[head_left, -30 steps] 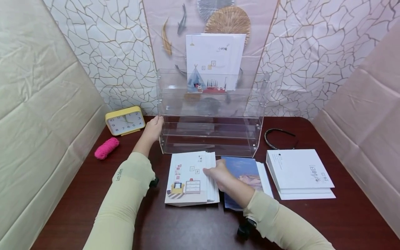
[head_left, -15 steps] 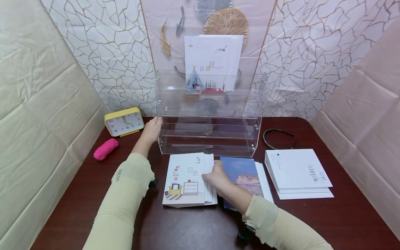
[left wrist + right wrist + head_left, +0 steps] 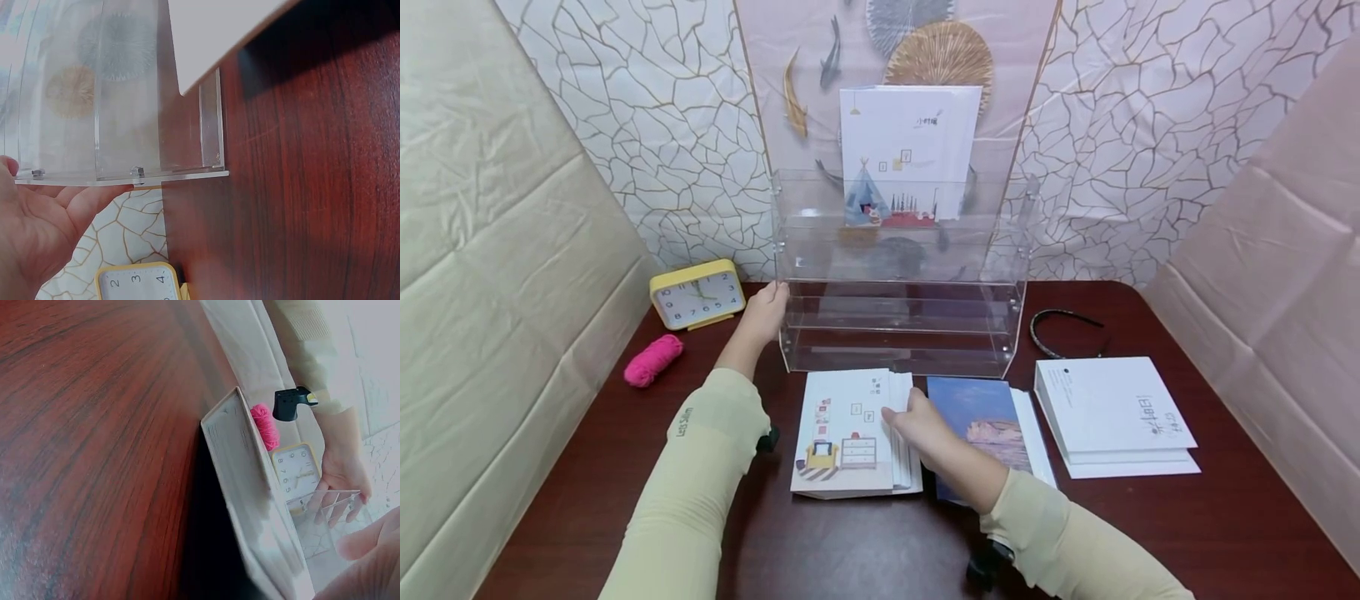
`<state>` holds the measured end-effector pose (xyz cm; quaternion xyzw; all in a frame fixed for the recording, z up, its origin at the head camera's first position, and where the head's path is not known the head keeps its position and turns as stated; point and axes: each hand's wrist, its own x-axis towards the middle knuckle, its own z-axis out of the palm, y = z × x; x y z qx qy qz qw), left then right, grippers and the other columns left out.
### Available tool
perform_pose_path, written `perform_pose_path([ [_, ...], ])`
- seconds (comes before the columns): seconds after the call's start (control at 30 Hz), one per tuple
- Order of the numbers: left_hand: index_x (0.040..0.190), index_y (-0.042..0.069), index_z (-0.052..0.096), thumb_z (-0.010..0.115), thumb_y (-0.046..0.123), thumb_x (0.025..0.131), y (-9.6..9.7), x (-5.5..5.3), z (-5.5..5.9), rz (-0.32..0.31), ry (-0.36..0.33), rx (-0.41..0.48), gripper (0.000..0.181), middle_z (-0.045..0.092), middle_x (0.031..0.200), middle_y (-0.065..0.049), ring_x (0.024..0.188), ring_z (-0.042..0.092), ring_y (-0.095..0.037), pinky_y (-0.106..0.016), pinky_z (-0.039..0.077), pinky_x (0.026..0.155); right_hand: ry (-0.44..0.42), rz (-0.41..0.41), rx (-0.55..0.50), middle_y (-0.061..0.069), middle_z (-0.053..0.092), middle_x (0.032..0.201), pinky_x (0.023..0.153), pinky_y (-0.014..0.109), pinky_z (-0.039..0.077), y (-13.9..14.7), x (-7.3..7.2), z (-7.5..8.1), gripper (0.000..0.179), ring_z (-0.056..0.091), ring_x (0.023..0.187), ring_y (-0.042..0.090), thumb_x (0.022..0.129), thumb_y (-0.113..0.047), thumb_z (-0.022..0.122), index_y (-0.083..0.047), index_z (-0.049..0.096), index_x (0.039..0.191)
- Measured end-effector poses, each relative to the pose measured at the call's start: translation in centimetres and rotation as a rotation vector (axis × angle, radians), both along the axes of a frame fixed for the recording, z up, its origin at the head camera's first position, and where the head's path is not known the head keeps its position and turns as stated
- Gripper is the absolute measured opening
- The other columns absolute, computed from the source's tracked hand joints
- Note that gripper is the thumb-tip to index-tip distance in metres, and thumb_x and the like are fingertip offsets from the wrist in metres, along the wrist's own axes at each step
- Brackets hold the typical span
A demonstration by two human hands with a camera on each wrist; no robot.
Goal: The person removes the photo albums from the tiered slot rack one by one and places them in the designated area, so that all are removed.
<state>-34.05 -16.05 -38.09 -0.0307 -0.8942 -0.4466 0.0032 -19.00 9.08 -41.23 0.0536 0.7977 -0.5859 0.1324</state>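
Observation:
My left hand (image 3: 765, 313) holds the left side panel of a clear acrylic rack (image 3: 902, 315); in the left wrist view its thumb is on one side of the panel edge and its fingers on the other. Below the rack, my right hand (image 3: 922, 427) grips the right edge of a thick white book (image 3: 838, 421) printed with a yellow armchair and a chest of drawers. The right thumb lies on the cover; the other fingers are mostly hidden. A dark shadow lies along the underside of the book (image 3: 250, 481) in the right wrist view.
Another white book (image 3: 887, 133) stands in the rack's upper tier. Right of my right hand lie a blue-covered book (image 3: 973, 404), a white book (image 3: 1120, 408) and a black headband (image 3: 1037, 333). A yellow alarm clock (image 3: 698, 296) and pink yarn (image 3: 653, 361) are at the left.
The head view has shifted slightly, so the scene sits a little lower and further left. Both hands stay at the same places on the rack and the book.

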Motion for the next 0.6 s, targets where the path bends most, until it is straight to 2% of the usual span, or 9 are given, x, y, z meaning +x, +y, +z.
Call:
perform_pose_path([
  [0.1, 0.138, 0.005, 0.039, 0.021, 0.043, 0.101, -0.01, 0.01, 0.14, 0.002, -0.006, 0.004, 0.056, 0.047, 0.131, -0.02, 0.118, 0.045, -0.034, -0.049, 0.035, 0.099, -0.056, 0.006, 0.0, 0.035, 0.01, 0.146, 0.107, 0.054, 0.018, 0.09, -0.06, 0.13, 0.07, 0.013, 0.134, 0.045, 0.096, -0.013, 0.052, 0.016, 0.007, 0.141],
  [0.37, 0.136, 0.004, 0.041, 0.022, 0.041, 0.102, 0.01, 0.11, 0.21, 0.004, 0.01, 0.006, 0.054, 0.048, 0.13, -0.021, 0.117, 0.046, -0.035, -0.05, 0.035, 0.099, -0.064, 0.024, -0.015, 0.035, 0.012, 0.145, 0.106, 0.054, 0.02, 0.2, -0.28, -0.19, 0.067, 0.015, 0.134, 0.046, 0.097, -0.015, 0.049, 0.017, 0.009, 0.141],
  [0.6, 0.147, 0.002, 0.025, 0.02, 0.042, 0.101, -0.18, -0.02, 0.1, -0.015, -0.001, -0.015, 0.061, 0.04, 0.14, -0.021, 0.13, 0.035, -0.034, -0.047, 0.026, 0.107, -0.053, 0.049, 0.001, 0.036, 0.018, 0.144, 0.106, 0.053, 0.021, 0.13, -0.19, -0.27, 0.068, 0.018, 0.133, 0.045, 0.096, -0.016, 0.053, 0.016, 0.013, 0.141],
])
